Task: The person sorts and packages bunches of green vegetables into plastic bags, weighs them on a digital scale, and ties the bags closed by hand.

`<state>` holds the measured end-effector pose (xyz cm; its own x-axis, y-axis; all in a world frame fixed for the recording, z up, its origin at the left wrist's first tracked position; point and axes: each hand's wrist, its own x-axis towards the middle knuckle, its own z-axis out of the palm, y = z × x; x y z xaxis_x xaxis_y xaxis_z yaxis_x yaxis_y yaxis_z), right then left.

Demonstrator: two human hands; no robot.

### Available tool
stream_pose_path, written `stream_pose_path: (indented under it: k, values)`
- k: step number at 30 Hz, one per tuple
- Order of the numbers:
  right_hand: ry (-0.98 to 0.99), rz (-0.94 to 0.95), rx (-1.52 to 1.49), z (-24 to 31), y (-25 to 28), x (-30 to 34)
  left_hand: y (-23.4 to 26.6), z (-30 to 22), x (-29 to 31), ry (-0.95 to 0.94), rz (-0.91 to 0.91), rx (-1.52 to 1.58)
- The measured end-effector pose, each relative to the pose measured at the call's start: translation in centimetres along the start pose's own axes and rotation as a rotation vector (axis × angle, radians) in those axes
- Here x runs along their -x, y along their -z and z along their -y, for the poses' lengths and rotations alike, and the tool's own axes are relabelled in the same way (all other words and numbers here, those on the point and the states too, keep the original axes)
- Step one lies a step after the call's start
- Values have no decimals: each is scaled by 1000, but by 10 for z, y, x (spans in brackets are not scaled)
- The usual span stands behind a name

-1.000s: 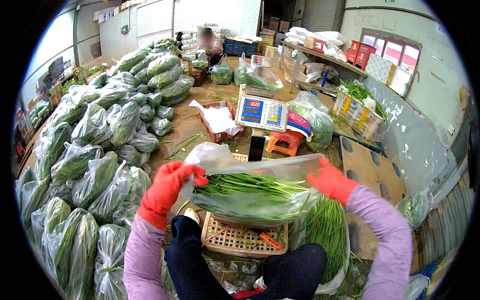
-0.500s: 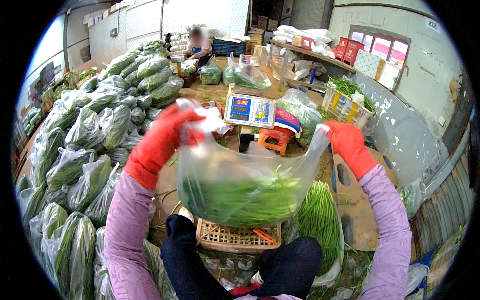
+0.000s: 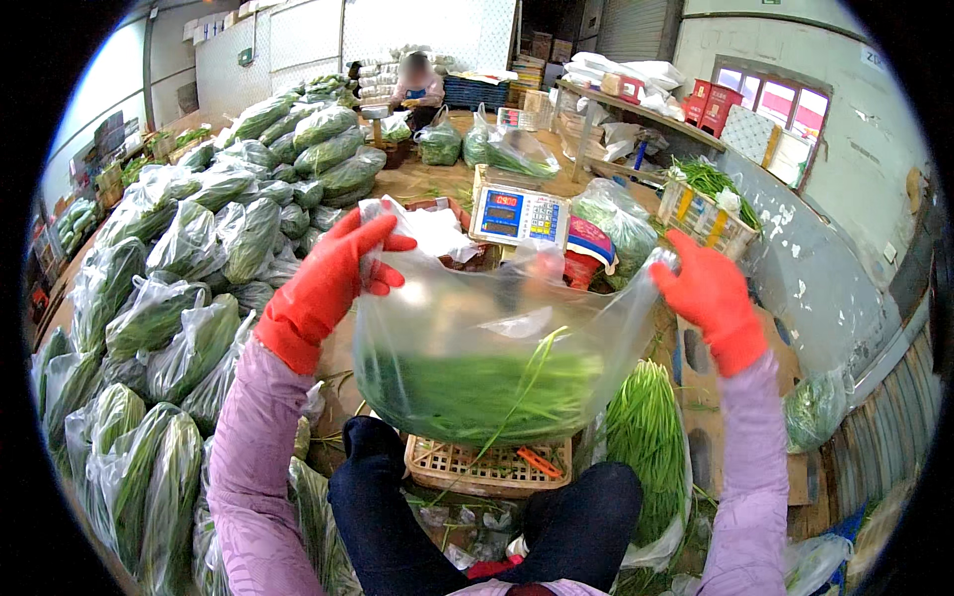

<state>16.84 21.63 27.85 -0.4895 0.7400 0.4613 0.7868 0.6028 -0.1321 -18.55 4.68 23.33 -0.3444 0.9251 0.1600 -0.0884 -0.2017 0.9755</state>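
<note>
Red rubber gloves covered both hands in the head view. The left hand (image 3: 333, 273) gripped the upper left edge of a clear, soft plastic bag (image 3: 497, 348), its fingers curled and clamped on a bunched fold of the film. The right hand (image 3: 708, 298) held the bag's upper right corner, fingers closed over the plastic in the same way. Between them the bag hung stretched wide and raised in front of the person, above the knees in dark trousers.

Long, thin green stalks (image 3: 477, 392) lay heaped in the bag's sagging bottom, a few stems poking up at a slant. Directly below the bag sat a low tan plastic crate with an open lattice (image 3: 487, 467), and an orange-handled tool lay on it.

Just right of the crate, a loose bundle of the same green stalks (image 3: 651, 447) stood in an open bag. Behind the raised bag, a digital weighing scale with a blue and white panel (image 3: 519, 216) faced the person.

To the left, many filled clear bags of greens (image 3: 189, 288) were piled in rows on the floor. At the far end, another person sat by more bags, well apart.
</note>
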Motion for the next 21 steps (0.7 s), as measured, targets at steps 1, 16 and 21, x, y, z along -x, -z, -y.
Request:
stream_pose_path:
  k: [1,16,21]
  values:
    - [-76,-145,265,33,4,11,1,1,6,15,8,-56]
    - [527,898,52,47,-138,-9,11,2,37,29,99,-52]
    - [175,535,-678,63,2,-52,16,0,36,49,63,-106]
